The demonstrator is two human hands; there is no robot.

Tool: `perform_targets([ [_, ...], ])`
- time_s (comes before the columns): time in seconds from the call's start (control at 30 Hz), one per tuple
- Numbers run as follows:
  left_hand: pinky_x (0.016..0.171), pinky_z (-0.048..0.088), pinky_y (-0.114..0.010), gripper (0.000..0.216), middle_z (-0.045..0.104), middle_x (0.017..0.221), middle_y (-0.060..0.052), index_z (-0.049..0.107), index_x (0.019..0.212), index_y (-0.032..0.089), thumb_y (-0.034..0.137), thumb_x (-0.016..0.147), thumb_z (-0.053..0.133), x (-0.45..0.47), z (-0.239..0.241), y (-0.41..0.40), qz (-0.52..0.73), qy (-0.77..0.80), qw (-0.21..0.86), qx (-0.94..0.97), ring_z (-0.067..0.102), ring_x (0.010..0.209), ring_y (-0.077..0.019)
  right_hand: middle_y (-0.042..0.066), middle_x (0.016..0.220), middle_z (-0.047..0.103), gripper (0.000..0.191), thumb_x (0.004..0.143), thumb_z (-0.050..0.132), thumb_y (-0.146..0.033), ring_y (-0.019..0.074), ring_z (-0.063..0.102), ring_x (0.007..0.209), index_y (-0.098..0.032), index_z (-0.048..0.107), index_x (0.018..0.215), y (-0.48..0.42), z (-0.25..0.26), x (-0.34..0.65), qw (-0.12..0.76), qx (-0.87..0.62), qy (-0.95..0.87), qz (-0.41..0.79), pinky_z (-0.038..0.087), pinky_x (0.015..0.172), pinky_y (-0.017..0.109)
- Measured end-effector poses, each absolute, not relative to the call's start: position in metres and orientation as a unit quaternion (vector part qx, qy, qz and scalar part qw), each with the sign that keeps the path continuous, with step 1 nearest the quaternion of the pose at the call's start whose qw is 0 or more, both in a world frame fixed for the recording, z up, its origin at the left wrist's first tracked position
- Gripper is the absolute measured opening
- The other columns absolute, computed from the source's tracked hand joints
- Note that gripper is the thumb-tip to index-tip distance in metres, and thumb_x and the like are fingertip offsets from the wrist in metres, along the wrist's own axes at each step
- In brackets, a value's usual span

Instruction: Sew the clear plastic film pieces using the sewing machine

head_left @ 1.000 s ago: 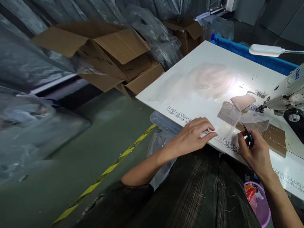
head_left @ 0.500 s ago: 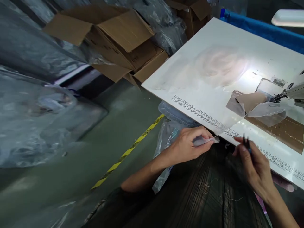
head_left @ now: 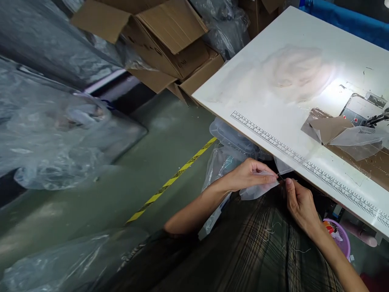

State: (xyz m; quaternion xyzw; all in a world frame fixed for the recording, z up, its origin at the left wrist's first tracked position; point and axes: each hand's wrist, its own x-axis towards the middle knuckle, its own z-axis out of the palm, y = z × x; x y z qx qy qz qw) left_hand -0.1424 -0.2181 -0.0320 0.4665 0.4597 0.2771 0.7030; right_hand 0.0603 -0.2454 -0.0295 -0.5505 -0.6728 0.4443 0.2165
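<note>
White sheer fabric (head_left: pixel 258 188): pinches it in left hand (head_left: pixel 253 174), just off the near edge of the table (head_left: pixel 221 93); angles right hand (head_left: pixel 299 198) in alongside, closed on a thin dark tool (head_left: pixel 281 177). Below the table, shows a purple bin (head_left: pixel 347 240) holding red-and-white scraps (head_left: pixel 331 228); beyond its left corner, an open cardboard box (head_left: pixel 152 52). Reads 10 through 16 on the table's ruler (head_left: pixel 310 167).

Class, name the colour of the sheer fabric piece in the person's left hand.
Translucent white; the sheer fabric piece shows best in the head view.
</note>
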Motion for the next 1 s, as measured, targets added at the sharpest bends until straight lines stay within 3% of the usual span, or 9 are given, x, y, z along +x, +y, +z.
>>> perform_targets([
  [0.37, 0.069, 0.053, -0.023, 0.03, 0.074, 0.082, -0.004, 0.076, 0.086, 0.013, 0.042, 0.075, 0.078, -0.139, -0.027, -0.22, 0.287, 0.468, 0.7, 0.458, 0.066, 0.074, -0.0139, -0.004, 0.055, 0.045, 0.047, 0.098, 0.029, -0.057, 0.012, 0.04, 0.048, -0.024, 0.044, 0.068, -0.246, -0.035, 0.048, 0.276, -0.559, -0.659, 0.421, 0.032, 0.049, 0.026],
  [0.63, 0.07, 0.052, -0.023, 0.033, 0.074, 0.083, -0.005, 0.075, 0.088, 0.014, 0.045, 0.078, 0.076, -0.142, -0.028, -0.22, 0.282, 0.457, 0.687, 0.489, 0.066, 0.076, -0.0136, -0.004, 0.058, 0.041, 0.047, 0.099, 0.027, -0.056, 0.0128, 0.04, 0.05, -0.024, 0.041, 0.068, -0.25, -0.033, 0.054, 0.239, -0.534, -0.667, 0.461, 0.032, 0.05, 0.027],
  [0.9, 0.074, 0.053, -0.025, 0.04, 0.073, 0.084, -0.005, 0.074, 0.087, 0.013, 0.051, 0.076, 0.077, -0.143, -0.031, -0.219, 0.283, 0.442, 0.692, 0.496, 0.066, 0.079, -0.0145, -0.004, 0.057, 0.043, 0.047, 0.099, 0.029, -0.054, 0.0115, 0.039, 0.049, -0.023, 0.048, 0.07, -0.245, -0.035, 0.05, 0.268, -0.513, -0.709, 0.403, 0.032, 0.048, 0.025],
  [1.0, 0.075, 0.053, -0.025, 0.039, 0.074, 0.086, -0.005, 0.074, 0.089, 0.013, 0.05, 0.075, 0.078, -0.143, -0.03, -0.219, 0.276, 0.446, 0.697, 0.488, 0.067, 0.08, -0.0149, -0.005, 0.055, 0.041, 0.049, 0.099, 0.029, -0.056, 0.0105, 0.036, 0.047, -0.023, 0.043, 0.066, -0.244, -0.035, 0.05, 0.271, -0.517, -0.701, 0.409, 0.031, 0.047, 0.024],
])
